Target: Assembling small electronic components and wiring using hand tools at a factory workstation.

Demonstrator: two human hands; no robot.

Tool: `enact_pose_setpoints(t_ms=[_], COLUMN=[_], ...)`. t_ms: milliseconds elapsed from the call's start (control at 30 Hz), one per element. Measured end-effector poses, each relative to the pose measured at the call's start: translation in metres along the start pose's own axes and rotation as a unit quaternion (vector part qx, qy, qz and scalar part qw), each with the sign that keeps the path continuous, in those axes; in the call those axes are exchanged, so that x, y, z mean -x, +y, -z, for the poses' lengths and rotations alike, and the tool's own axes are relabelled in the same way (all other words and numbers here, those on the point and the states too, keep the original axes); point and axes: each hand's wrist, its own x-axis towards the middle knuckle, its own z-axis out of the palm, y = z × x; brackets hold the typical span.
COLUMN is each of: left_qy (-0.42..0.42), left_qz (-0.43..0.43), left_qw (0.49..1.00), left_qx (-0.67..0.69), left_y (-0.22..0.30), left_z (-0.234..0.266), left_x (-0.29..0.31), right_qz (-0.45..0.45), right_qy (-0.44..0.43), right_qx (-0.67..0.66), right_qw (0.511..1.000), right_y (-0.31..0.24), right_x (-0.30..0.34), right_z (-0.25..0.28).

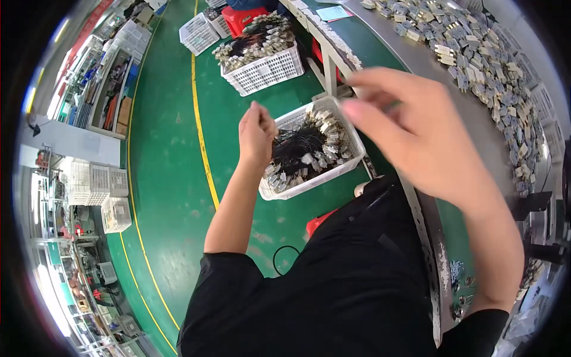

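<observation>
My left hand is raised over the left edge of a white plastic basket. Its fingers are curled closed, and whatever they may hold is hidden. Inside the basket lie black cables with pale, blocky connectors heaped round them. My right hand hangs in the air to the right of the basket, near the metal worktable, blurred by motion. Thumb and forefinger stand apart, with nothing visible between them. Its other fingers are partly hidden.
A metal worktable runs along my right, with a large spread of grey and cream connectors. Further off, another white basket of cables stands on the green floor. Red stools are nearby. Loaded shelves line the left.
</observation>
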Motion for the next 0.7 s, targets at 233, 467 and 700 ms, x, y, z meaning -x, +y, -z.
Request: enact_pose_setpoints(t_ms=[233,467,700], left_qy=[0.188,0.327,0.307], left_qz=[0.068,0.141,0.436], left_qw=[0.935,0.892,0.845], left_qx=[0.293,0.280,-0.051], left_y=[-0.153,-0.275,-0.347], left_z=[0.087,0.119,0.227], left_x=[-0.093,-0.146,-0.096], right_qz=[-0.094,-0.132,-0.237], right_qy=[0.088,0.158,0.136], right_qx=[0.142,0.245,0.275], right_qw=[0.981,0.947,0.922], right_y=[0.043,0.060,0.058], right_x=[0.081,0.140,0.169], right_z=[0.075,0.090,0.117])
